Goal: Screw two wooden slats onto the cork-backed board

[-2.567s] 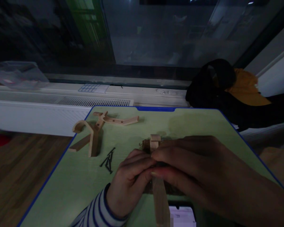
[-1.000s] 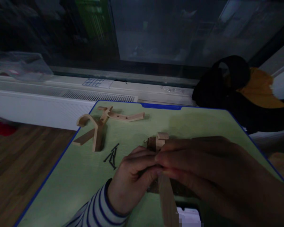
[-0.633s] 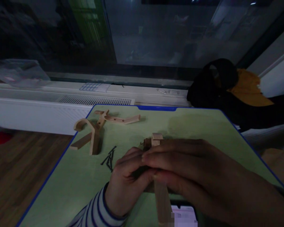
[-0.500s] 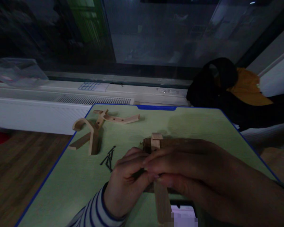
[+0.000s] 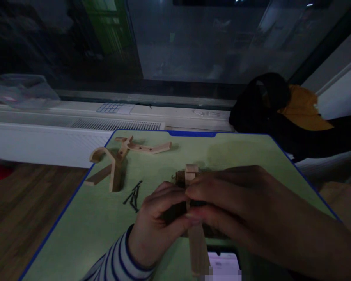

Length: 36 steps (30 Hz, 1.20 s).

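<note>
A pale wooden hook lies across a dark wooden board, its curled end beyond my fingers and its broad end towards me. My left hand grips the hook from the left side, thumb and curled fingers around it. Over the same spot, my right hand holds thumb and forefinger close together in a pinch; what sits between them is hidden. The two thumbs meet above the hook. Left of my left hand lie several dark screws in a loose pile.
More wooden hooks stand and lie at the table's far left. A phone lies near me, right of the hook. Behind the green table are a radiator and window sill; a yellow cap rests on dark fabric at right.
My right hand's fingers have parted slightly and its forefinger has shifted right, exposing a little more of the hook. The other hooks and the screws stay put.
</note>
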Each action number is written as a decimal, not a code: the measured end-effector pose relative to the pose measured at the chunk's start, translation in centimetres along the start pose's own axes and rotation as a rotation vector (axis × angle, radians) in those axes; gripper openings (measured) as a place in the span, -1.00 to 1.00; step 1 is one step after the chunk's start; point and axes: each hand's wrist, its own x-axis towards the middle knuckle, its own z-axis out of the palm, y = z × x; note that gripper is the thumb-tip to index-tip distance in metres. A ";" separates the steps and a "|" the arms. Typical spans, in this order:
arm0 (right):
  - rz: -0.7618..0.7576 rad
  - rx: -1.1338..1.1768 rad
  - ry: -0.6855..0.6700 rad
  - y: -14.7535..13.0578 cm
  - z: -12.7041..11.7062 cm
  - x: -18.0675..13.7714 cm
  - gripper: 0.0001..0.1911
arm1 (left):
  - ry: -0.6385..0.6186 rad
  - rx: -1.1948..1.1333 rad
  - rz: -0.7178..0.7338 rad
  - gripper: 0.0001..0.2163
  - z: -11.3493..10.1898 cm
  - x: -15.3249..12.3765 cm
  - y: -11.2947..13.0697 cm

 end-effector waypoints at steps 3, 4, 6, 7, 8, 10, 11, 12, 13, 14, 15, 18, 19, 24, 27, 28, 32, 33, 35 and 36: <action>0.002 -0.007 -0.002 -0.1 0.0 0.1 -0.80 | 0.057 0.042 0.029 -0.92 0.1 0.0 0.1; 0.003 0.003 0.003 -0.1 0.0 0.1 -0.78 | 0.069 0.050 0.033 -0.94 0.1 0.1 0.1; -0.015 0.033 0.028 0.1 -0.2 -0.1 -0.73 | 0.076 0.057 0.028 -0.95 0.1 0.0 0.0; -0.033 0.052 0.050 0.1 -0.2 -0.2 -0.71 | 0.073 0.053 0.020 -0.95 0.1 0.0 0.0; -0.054 0.075 0.068 0.2 -0.2 -0.3 -0.71 | 0.061 0.037 0.010 -0.93 0.0 -0.1 -0.1; -0.088 0.123 0.065 0.3 -0.2 -0.3 -0.73 | 0.011 -0.015 -0.020 -0.88 0.0 -0.4 -0.4; -0.089 0.136 0.049 0.3 -0.1 -0.3 -0.75 | -0.016 -0.042 -0.034 -0.88 -0.1 -0.6 -0.6; -0.077 0.140 0.027 0.2 0.1 -0.3 -0.76 | -0.043 -0.067 -0.046 -0.89 -0.1 -0.8 -0.7; -0.054 0.133 0.000 0.1 0.2 -0.2 -0.77 | -0.065 -0.087 -0.059 -0.89 -0.2 -0.9 -0.9; -0.031 0.116 -0.018 0.1 0.3 -0.1 -0.77 | -0.085 -0.101 -0.072 -0.89 -0.2 -1.0 -1.0; -0.008 0.096 -0.028 0.0 0.3 0.0 -0.77 | -0.102 -0.108 -0.086 -0.87 -0.2 -1.1 -1.0; 0.030 0.063 -0.044 -0.1 0.3 0.0 -0.80 | -0.128 -0.086 -0.104 -0.85 -0.2 -1.0 -0.8; 0.034 0.058 -0.042 -0.1 0.3 0.1 -0.82 | -0.115 -0.066 -0.091 -0.87 -0.1 -0.9 -0.6; -0.014 0.043 0.000 0.0 0.3 0.2 -0.82 | 0.043 0.030 -0.014 -0.90 0.0 -0.3 0.1; -0.026 0.096 0.013 0.0 0.4 0.3 -0.79 | 0.067 0.051 -0.020 -0.94 0.2 -0.3 0.1; -0.030 0.127 0.022 0.0 0.4 0.3 -0.77 | 0.068 0.050 -0.024 -0.96 0.2 -0.4 0.0; -0.095 0.241 0.021 0.1 0.0 0.4 -0.74 | 0.033 0.036 -0.036 -0.97 0.3 -0.7 -0.4; -0.106 0.254 0.010 0.1 -0.1 0.4 -0.76 | 0.012 0.023 -0.038 -0.95 0.3 -0.8 -0.5; -0.085 0.242 0.011 0.2 -0.2 0.5 -0.79 | -0.030 -0.004 -0.052 -0.90 0.4 -0.9 -0.7; -0.058 0.219 0.023 0.2 -0.1 0.5 -0.80 | -0.048 -0.016 -0.061 -0.88 0.4 -0.9 -0.7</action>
